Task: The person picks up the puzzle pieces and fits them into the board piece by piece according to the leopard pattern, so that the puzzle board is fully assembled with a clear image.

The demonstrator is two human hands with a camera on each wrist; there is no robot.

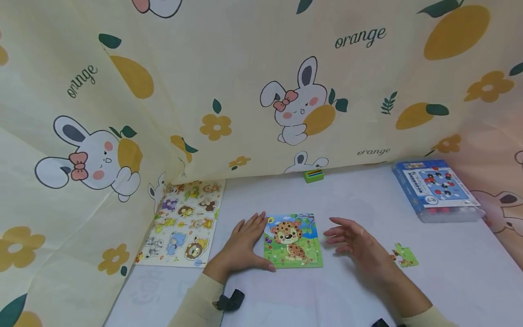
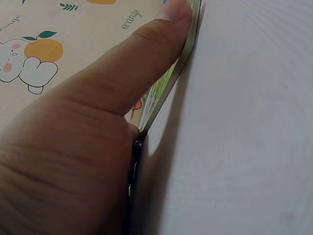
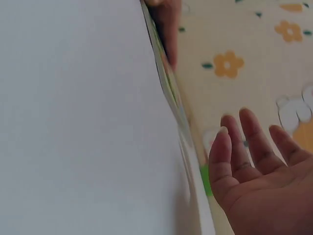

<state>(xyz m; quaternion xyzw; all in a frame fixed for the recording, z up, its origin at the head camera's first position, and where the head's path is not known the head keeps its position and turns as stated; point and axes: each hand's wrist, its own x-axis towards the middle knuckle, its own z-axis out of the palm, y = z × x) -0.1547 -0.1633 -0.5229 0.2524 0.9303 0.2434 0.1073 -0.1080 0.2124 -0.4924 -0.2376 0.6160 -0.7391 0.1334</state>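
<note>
A square leopard jigsaw puzzle [image 1: 290, 243] lies on the white table, its picture filled in and its seams faintly showing. Along its left side rests my left hand [image 1: 241, 250], fingers straight and thumb stretched to the lower left corner. In the left wrist view the thumb [image 2: 146, 46] lies against the puzzle's edge. My right hand [image 1: 357, 243] is held just right of the puzzle with nothing in it, fingers spread and slightly bent; the right wrist view shows its bare palm [image 3: 269, 196]. A loose puzzle piece [image 1: 404, 255] lies beside the right wrist.
An animal sticker-style board [image 1: 189, 238] lies at the left. A green pencil sharpener-like block [image 1: 314, 176] stands at the back, by the printed curtain [image 1: 245, 91]. At the back right sits a blue boxed set [image 1: 439, 190] with a clear lower part.
</note>
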